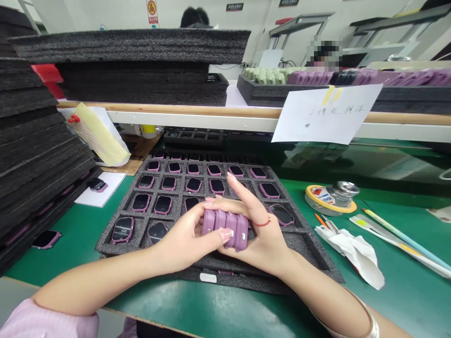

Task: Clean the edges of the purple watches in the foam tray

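Observation:
My left hand (186, 237) and my right hand (260, 234) press a row of several purple smartwatch bodies (224, 229) between them. The bodies stand on edge, side by side, with their screens hidden. My right index finger points up and away across the row. Just below my hands lies a black foam tray (299, 249) with square compartments. Most compartments hold one purple smartwatch with a dark screen, such as the one at the tray's near left (122, 230). My hands hide the tray's middle.
Tall stacks of black foam trays (35, 131) rise on the left. On the green work mat (394, 300) to the right are a tape roll (329, 199), a small glass jar (347, 191), crumpled tissue (355, 253) and pens. A paper note (326, 112) hangs from a shelf above.

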A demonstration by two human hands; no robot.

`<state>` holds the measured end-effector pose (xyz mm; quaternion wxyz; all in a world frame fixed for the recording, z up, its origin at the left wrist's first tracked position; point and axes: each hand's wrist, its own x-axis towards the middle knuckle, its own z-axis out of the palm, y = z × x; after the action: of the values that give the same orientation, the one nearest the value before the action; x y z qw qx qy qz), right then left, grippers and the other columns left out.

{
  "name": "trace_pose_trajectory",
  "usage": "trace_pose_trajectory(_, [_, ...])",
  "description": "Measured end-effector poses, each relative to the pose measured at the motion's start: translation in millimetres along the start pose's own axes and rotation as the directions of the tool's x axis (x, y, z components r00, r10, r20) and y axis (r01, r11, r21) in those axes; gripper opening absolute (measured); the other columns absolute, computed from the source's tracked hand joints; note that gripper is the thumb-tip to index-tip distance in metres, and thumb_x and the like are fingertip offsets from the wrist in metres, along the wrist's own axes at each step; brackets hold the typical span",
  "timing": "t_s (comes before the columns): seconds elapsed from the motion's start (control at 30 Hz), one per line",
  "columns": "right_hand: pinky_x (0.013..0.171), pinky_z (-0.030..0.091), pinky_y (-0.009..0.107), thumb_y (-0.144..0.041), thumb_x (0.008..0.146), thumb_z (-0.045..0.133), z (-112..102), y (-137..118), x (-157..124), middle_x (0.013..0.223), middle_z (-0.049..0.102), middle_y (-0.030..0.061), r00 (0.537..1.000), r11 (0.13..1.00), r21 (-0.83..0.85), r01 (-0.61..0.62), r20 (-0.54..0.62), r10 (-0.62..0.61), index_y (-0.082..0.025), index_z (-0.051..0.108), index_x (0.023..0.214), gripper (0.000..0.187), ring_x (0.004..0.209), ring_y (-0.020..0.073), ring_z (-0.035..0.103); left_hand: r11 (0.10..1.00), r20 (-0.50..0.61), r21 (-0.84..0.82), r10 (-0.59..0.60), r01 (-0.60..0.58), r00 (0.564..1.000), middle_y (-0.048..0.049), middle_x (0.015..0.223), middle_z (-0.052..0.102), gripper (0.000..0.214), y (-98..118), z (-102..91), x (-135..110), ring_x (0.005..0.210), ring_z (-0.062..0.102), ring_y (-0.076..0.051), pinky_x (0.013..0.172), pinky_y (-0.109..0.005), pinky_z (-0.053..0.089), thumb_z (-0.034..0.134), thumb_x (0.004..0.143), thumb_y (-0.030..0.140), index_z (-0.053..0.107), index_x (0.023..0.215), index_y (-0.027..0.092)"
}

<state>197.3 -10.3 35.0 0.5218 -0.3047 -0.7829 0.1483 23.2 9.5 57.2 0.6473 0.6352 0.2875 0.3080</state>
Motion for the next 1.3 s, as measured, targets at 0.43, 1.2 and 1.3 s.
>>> trace_pose_trajectory(0.43, [0.108, 0.055, 0.040, -0.018, 0.084, 0.076, 7.7, -2.2, -2.6, 0.126, 0.073, 0.0080, 0.999, 0.997, -0.075, 0.034, 0.025, -0.032, -0.027, 0.017, 0.162, 0.098, 0.120, 0.0245, 0.069, 0.999, -0.071, -0.037, 0.024, -0.027, 0.997, -0.0070, 0.107, 0.068, 0.044, -3.2, 7.1, 2.5, 0.103, 0.066, -0.024, 0.095, -0.041, 0.053, 0.082, 0.071, 0.029, 0.057, 0.104, 0.018])
trace_pose_trajectory(1.2, [0.111, 0.053, 0.044, -0.016, 0.080, 0.079, 8.2, -2.7, -1.5, 0.130, 0.071, 0.0063, 1.000, 1.000, -0.018, 0.000, 0.026, 0.001, -0.028, 0.019, 0.161, 0.102, 0.122, 0.0254, 0.067, 1.000, -0.126, 0.018, -0.001, 0.003, 0.992, -0.0062, 0.105, 0.066, 0.036, -5.0, 7.7, 0.9, 0.102, 0.064, -0.026, 0.095, -0.042, 0.051, 0.071, 0.072, 0.026, 0.055, 0.104, 0.019])
trace_pose_trajectory(1.3, [0.111, 0.053, 0.043, -0.019, 0.081, 0.079, 8.2, -3.0, -1.5, 0.129, 0.072, 0.0058, 1.000, 1.000, -0.024, -0.002, 0.026, 0.003, -0.029, 0.019, 0.161, 0.101, 0.121, 0.0252, 0.068, 1.000, -0.123, 0.025, -0.015, 0.018, 0.992, -0.0052, 0.100, 0.066, 0.034, -5.9, 7.0, 0.7, 0.098, 0.065, -0.025, 0.092, -0.042, 0.052, 0.071, 0.073, 0.026, 0.056, 0.103, 0.019])
